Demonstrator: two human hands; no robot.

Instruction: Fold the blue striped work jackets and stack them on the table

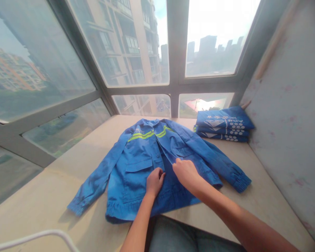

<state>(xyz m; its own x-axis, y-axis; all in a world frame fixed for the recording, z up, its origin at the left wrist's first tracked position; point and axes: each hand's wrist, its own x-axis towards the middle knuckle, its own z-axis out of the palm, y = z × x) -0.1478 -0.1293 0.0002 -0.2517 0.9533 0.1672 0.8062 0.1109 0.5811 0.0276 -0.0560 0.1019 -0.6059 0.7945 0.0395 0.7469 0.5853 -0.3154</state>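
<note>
A blue work jacket (139,175) with yellow-green stripes across the chest lies spread on a pale ledge, collar toward the window and sleeves out to both sides. Its front is partly unfastened, and buttons show along one edge. My right hand (186,171) pinches the front edge on the right side and holds it slightly raised. Lower down, my left hand (155,181) rests with curled fingers at the other front edge; its fingertips are partly hidden, but they seem closed on the cloth.
Folded blue jackets (223,124) with white print are stacked at the back right, near the patterned wall (291,140). Windows with grey frames (174,63) border the ledge (94,148) behind and to the left. A white cable-like curve (49,232) crosses the lower left.
</note>
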